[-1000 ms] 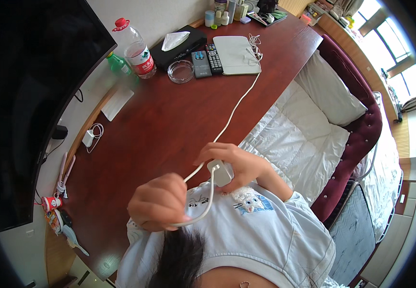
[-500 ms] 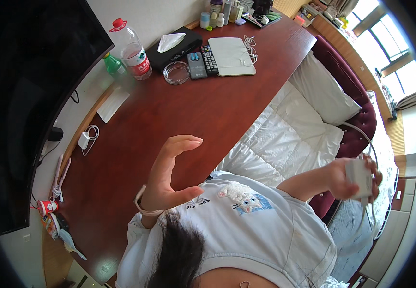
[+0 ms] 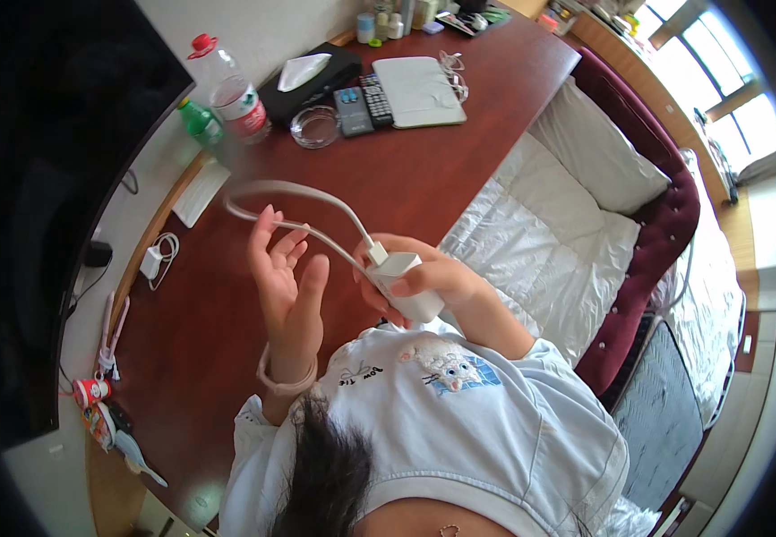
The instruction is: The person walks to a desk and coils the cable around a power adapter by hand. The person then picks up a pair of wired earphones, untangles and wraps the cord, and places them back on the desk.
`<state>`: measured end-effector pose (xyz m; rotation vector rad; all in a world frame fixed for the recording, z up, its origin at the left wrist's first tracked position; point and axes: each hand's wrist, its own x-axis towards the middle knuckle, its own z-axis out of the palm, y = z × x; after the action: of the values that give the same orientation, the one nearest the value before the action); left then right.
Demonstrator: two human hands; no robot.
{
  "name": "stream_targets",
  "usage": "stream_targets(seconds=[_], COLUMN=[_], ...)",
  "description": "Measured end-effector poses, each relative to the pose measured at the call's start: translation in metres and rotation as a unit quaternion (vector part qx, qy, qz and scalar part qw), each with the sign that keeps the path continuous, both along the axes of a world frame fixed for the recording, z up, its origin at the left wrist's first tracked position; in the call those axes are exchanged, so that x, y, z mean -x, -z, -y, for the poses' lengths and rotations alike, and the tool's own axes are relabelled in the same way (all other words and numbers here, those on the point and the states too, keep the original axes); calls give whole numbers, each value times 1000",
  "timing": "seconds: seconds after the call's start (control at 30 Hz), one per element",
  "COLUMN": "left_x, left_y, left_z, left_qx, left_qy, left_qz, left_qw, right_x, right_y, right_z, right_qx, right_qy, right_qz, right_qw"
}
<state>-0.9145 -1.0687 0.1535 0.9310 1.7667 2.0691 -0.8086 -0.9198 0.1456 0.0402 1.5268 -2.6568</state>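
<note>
In front of my chest, my right hand (image 3: 424, 277) is closed round a white charger (image 3: 417, 291), a smooth block with a plug seated in its top end. From that plug a white cable (image 3: 303, 188) rises and bends in a wide loop out to the left, then runs back toward the charger. My left hand (image 3: 287, 286) is raised beside the loop, palm turned inward and fingers apart. Its fingertips are close to the lower run of the cable; whether they touch it I cannot tell. A pale band circles the left wrist.
Below lies a red-brown desk (image 3: 182, 358). Along its far side stand a red-capped bottle (image 3: 240, 107), a green bottle (image 3: 200, 121), a glass ashtray (image 3: 315, 127), a black tissue box (image 3: 316, 80), two remotes and a white tablet-like slab (image 3: 419, 92). A white-quilted bed (image 3: 531, 233) is at right.
My right hand has come in from the far right to my chest, bringing the charger and its cable. The left hand has opened out from a curved shape and lifted slightly.
</note>
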Motion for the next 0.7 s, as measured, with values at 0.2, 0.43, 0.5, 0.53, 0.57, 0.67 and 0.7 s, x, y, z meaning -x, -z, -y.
stream_targets(seconds=[0.2, 0.43, 0.5, 0.53, 0.57, 0.67, 0.7], left_x=[10, 13, 8, 6, 5, 4, 3], left_y=[4, 6, 4, 6, 6, 8, 10], left_z=[0, 3, -1, -1, -2, -5, -6], left_qx=[-188, -139, -76, -85, -85, -15, -8], left_qy=[-27, -15, -12, -8, -10, -45, -40], left_qz=[179, 177, 159, 150, 150, 99, 83], left_qw=[965, 974, 984, 985, 985, 994, 996], right_x=[16, 26, 27, 28, 28, 29, 30], right_y=[13, 2, -2, -3, -3, -2, -1], right_z=[6, 0, 1, 4, 6, 12, 14], right_qx=[260, 55, 95, 85, 74, 84, 88], right_qy=[-109, 85, 41, 56, 71, 73, 83], right_qz=[-16, -185, -193, -172, -151, -111, -101], right_qw=[959, 977, 976, 980, 983, 988, 988])
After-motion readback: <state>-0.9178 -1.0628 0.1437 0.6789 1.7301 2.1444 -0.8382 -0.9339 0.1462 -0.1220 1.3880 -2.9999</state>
